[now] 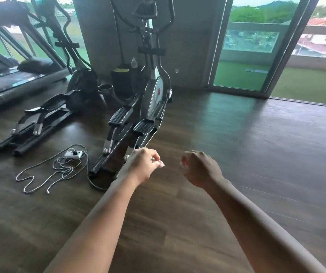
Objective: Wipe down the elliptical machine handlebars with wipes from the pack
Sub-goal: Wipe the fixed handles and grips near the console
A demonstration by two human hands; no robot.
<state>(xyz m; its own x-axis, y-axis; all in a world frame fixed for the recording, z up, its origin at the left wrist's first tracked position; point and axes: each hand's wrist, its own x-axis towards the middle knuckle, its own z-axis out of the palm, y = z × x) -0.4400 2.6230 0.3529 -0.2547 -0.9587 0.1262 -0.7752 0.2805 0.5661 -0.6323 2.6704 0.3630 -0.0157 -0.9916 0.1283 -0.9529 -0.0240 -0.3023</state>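
Ahead, elliptical machine [148,79] upright, rails running toward camera, left hand [143,164] pinching small wipe [161,164], right hand [198,168] fisted.

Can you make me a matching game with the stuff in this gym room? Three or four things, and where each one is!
Things:
1. white power strip
2. left hand
3. bottle
4. treadmill

Places:
A. far left edge of the room
B. on the floor between the two ellipticals
C. out in front, pinching something small and pale
D. on the dark box by the wall

Pairs: 1-B, 2-C, 3-D, 4-A
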